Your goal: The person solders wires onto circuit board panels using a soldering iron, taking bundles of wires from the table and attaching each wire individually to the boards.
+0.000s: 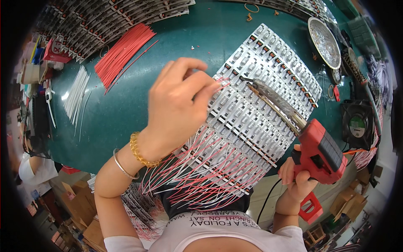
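Observation:
A panel of silvery circuit boards (pixel 247 113) lies tilted on the table in front of me, with small parts in rows. My left hand (pixel 178 103) is over its left edge, thumb and forefinger pinched on what looks like a short red wire, blurred at the fingertips. In my right hand (pixel 300 180) is a red soldering gun (pixel 321 153), its dark tip pointing left just above the boards, close to my left fingertips. Red and white wires (pixel 201 168) hang from the panel's near rows toward my lap.
Bundles of red wires (pixel 126 52) and white wires (pixel 76 96) lie on the green table (pixel 113 126) at the left. More board panels (pixel 109 21) are stacked at the far left. A metal dish (pixel 325 42) and a black fan (pixel 357 124) stand on the right.

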